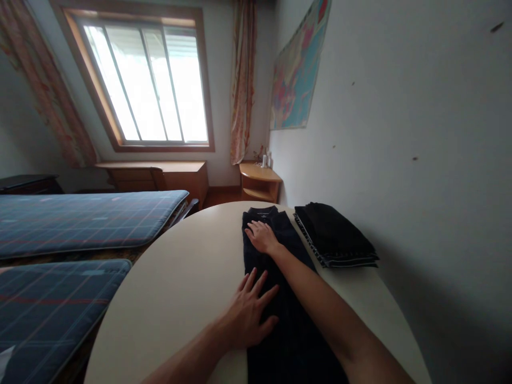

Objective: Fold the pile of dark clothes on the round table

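Observation:
A dark garment with a collar (286, 309) lies lengthwise on the round cream table (180, 288), folded into a long strip with its collar at the far end. My right hand (262, 237) rests flat on it just below the collar, fingers extended. Nearer to me, my left hand (252, 309) is spread over the garment's left edge, with nothing in its grasp. The near end of the garment runs out of the frame, partly under my right forearm. To the right sits a stack of folded black clothes (336, 234).
Two plaid mattresses (88, 218) lie to the left of the table. Beyond it are a wooden desk (180, 170) and a corner shelf (262, 173) with small items. A wall (392, 133) with a map (300, 74) runs along the right side.

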Demonstrator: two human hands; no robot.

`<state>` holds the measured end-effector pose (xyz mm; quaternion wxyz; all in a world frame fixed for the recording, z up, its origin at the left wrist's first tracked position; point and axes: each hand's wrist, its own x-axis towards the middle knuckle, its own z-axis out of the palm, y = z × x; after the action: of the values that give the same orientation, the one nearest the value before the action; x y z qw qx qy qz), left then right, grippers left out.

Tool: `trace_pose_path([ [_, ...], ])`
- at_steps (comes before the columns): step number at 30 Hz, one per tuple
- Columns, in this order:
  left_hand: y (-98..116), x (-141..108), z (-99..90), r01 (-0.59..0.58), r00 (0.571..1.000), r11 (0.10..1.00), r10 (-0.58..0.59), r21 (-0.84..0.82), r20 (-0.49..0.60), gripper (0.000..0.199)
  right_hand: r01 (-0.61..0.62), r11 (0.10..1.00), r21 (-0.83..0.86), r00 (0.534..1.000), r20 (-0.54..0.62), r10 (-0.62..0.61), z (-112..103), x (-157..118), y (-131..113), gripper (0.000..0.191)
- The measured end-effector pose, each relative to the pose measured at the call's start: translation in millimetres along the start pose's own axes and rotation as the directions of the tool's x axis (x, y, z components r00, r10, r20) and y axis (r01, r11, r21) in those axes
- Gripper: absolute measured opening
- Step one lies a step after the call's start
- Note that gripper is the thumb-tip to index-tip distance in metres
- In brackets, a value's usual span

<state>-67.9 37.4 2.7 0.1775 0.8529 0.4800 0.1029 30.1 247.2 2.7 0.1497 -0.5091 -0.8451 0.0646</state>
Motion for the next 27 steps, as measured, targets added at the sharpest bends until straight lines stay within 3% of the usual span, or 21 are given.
trace_pose_path([
  [3,-5.2,0.2,4.0,-0.031,0.999,0.999,0.031,0.024,-0.022,0.070,-0.111,0.992,-0.061,0.991,-0.081,0.106,-15.0,-29.3,15.6,0.064],
  [8,-18.6,2.8,6.9,-0.068,0.995,0.995,0.073,0.074,-0.068,0.067,-0.170,0.984,-0.044,0.971,0.161,0.175,-33.7,-79.1,33.5,0.071],
  [16,-39.1,9.3,-1.8,-0.039,0.994,0.987,0.054,0.154,-0.096,0.063,-0.111,0.992,-0.062,0.913,0.387,0.127,-28.8,-156.3,-0.3,0.069],
  [20,-34.9,5.7,-7.3,0.062,0.976,0.976,-0.016,0.210,-0.216,0.056,-0.166,0.982,-0.093,0.900,0.393,0.189,-25.6,-148.5,-9.4,0.068],
  [24,-28.6,0.9,-11.1,0.135,0.950,0.965,-0.062,0.225,-0.305,0.052,-0.192,0.980,-0.053,0.908,0.369,0.197,-20.7,-111.6,-0.8,0.069],
  [27,-30.2,-0.9,-8.9,0.172,0.945,0.962,-0.100,0.212,-0.313,0.053,-0.179,0.983,-0.037,0.926,0.332,0.181,-14.0,-83.3,9.3,0.067],
])
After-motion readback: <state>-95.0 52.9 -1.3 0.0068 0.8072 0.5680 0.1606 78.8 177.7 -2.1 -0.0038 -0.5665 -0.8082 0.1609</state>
